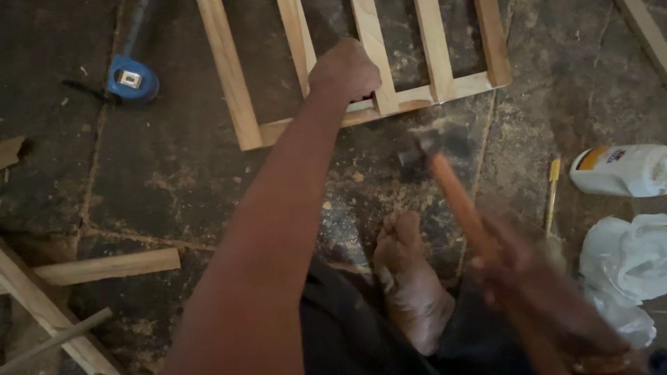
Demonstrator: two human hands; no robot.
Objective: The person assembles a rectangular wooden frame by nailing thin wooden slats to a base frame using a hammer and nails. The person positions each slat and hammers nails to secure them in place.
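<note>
The left hand [345, 69] rests in a loose fist on the near rail of a slatted wooden frame [240, 104] that lies flat on the dark stone floor [174, 173]; its knuckles press down where one slat meets that rail, and the fingers are curled under, so whether they pinch anything small there cannot be told. The right hand [535, 278], blurred by motion, has its grip clamped around the reddish wooden handle of a hammer [445, 180]. The handle runs up and to the left from that hand, and the dark metal head, also smeared, hangs just off the near edge of the frame, a little to the right of the left fist and near it, not touching the wood as far as can be seen. A bare foot [406, 278] sits on the floor between the two arms. A blue tape measure [132, 78] lies at the far left beside the frame. Loose wooden strips [111, 265] lie at the lower left. To the right are a pencil [552, 194], a white bottle [618, 170] on its side, and a crumpled white plastic bag [625, 264].
</note>
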